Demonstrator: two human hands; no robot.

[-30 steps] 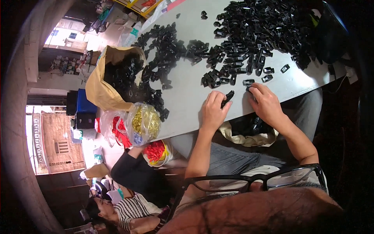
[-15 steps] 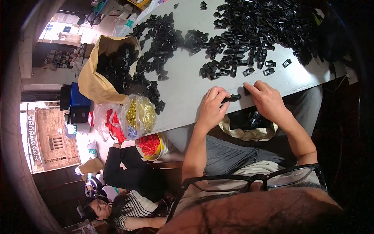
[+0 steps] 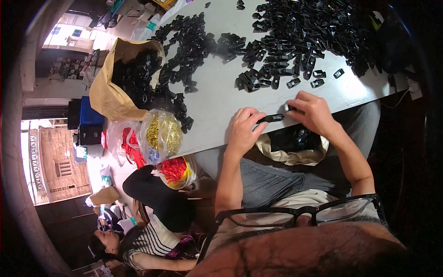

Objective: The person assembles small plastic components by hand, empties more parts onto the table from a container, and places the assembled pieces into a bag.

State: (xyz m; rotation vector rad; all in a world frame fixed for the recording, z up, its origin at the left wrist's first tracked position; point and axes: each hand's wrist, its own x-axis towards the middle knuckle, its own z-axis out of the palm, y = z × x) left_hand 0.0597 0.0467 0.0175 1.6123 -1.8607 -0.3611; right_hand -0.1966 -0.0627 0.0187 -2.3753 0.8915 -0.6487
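At the table's near edge, my left hand pinches a long black plastic piece that points to the right. A small dark piece with a pale end shows at the fingertips of my right hand, a short gap from the first one. Both look like clip or buckle parts; their exact kind is unclear. Several similar loose black pieces lie just beyond my hands, in front of a large heap. Below the table edge, a pale open sack on my lap holds dark pieces.
More black parts spread across the white table. At its left edge stand a tan sack of black pieces and a clear bag of gold pieces. Beneath is a bucket of red pieces. A co-worker sits lower left.
My left hand has shifted slightly left and down, and its black piece shows more fully. My right fingers have turned, showing the small piece's pale end. The co-worker has moved a little left.
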